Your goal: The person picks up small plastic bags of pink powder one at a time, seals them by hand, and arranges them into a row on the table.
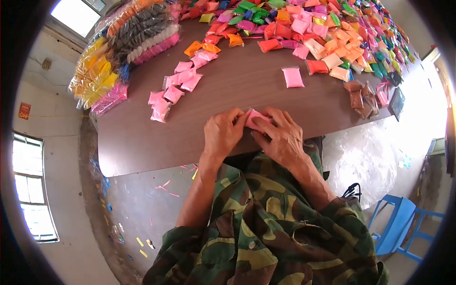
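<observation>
Brown laminate table (247, 95), seen from our one head view, fills the middle of the frame, with bare concrete floor (142, 209) below its near edge. Item one: a pink packet (254, 118), at the near edge of the table, directly in front of our chest, gripped between both hands. Item two: our left hand (223, 135), fingers curled and pinching the packet's left end, heel resting on the tabletop. Item three: our right hand (280, 137), fingers closed over the packet's right side and covering most of it. The two hands touch at the fingertips. Item four: a lone pink packet (292, 77), lying flat and apart from the others, farther out on the table beyond our hands. Item five: a loose cluster of pink packets (175, 88), to the left of our hands and well apart from them. Item six: a large heap of mixed coloured packets (323, 28), orange, green, pink and cream, spread along the far side of the table. Item seven: several brown packets (361, 97), near the right edge. Item eight: bundled bags of yellow, black, white and pink stock (123, 52), stacked at the far left corner. Item nine: camouflage jacket (256, 228), worn by us, sleeves pushed up. Item ten: a blue stool (399, 225), on the floor to the right. Item eleven: a window (31, 190), bright, in the left wall. Item twelve: coloured scraps (164, 186), scattered on the floor under the table edge.
</observation>
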Motion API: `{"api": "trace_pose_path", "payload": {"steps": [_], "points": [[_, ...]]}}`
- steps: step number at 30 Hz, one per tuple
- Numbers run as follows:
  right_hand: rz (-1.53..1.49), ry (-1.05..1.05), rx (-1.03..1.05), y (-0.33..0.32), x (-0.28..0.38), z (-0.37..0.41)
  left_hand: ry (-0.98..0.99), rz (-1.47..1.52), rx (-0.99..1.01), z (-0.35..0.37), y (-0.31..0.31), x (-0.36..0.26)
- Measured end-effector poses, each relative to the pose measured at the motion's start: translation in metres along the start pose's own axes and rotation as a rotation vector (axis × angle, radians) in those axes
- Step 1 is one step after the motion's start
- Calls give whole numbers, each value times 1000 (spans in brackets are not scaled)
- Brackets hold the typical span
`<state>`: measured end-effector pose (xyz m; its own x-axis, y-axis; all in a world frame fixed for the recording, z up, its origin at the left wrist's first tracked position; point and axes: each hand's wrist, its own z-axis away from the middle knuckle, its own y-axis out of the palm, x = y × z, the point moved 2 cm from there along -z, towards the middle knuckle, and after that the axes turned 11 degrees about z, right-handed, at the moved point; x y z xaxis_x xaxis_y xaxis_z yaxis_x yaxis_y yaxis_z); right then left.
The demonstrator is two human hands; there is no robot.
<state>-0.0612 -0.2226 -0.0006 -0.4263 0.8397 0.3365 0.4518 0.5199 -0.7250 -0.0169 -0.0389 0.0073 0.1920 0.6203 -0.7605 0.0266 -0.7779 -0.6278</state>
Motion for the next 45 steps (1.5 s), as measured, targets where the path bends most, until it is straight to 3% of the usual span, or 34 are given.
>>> {"api": "trace_pose_path", "payload": {"steps": [9,21,24,27,33,39,42,45], "points": [[-33,49,-1,5,-4,2,53,33,55,-3,-10,-6],[-67,76,-17,9,-5,5,94,75,-43,26,-6,5],[-59,69,1,8,-6,5,55,-67,-51,22,-9,10],[-61,61,-12,9,-7,2,48,39,-41,21,-14,9],[-76,58,-21,8,-8,5,143,-100,-107,23,-7,15],[-84,55,7,6,-6,5,107,60,-65,24,-15,-3],[-82,54,3,6,-7,4,211,-122,-102,29,-5,11],[-73,58,11,6,-7,4,31,-98,-71,22,-15,17]]}}
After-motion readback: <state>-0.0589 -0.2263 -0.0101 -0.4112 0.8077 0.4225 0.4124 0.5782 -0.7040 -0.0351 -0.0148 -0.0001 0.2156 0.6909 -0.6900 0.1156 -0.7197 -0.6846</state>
